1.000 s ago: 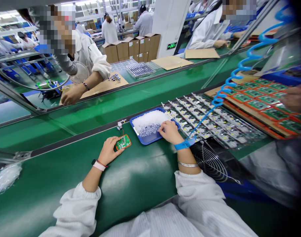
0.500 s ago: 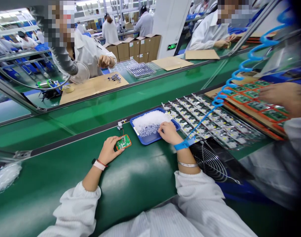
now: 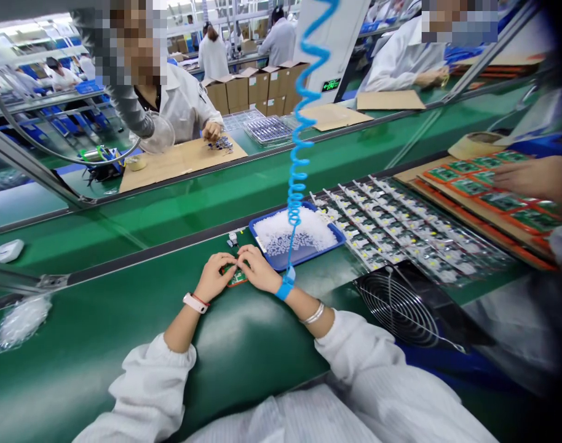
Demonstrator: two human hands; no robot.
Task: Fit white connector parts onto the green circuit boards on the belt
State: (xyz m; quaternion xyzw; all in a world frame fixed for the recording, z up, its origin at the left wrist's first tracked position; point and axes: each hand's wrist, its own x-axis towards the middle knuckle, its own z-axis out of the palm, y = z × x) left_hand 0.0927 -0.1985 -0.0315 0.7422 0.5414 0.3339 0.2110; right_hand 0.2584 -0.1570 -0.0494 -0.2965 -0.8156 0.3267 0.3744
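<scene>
A small green circuit board (image 3: 237, 280) with an orange edge lies on the green table, partly covered by my fingers. My left hand (image 3: 215, 275) grips the board's left side, thumb and fingers bent around it. Over the board's upper right, my right hand (image 3: 259, 269) has its fingertips pinched together, almost touching the left ones. Whatever is in that pinch is too small or hidden to make out. A little white connector (image 3: 233, 239) on a dark wire sits just beyond the board. Right behind my right hand stands a blue tray (image 3: 315, 253) of small white plastic pieces.
A coiled blue cord (image 3: 299, 163) hangs to my right wrist strap. Rows of white-and-silver parts (image 3: 396, 227) lie right of the tray, near a black fan (image 3: 396, 301). Another person's hand (image 3: 534, 181) is over orange-framed boards (image 3: 497, 200). A plastic bag (image 3: 21, 323) lies left.
My right hand has moved left from the tray of white pieces to the circuit board. My left hand stays at the board. The blue cord has swung left along with my right wrist.
</scene>
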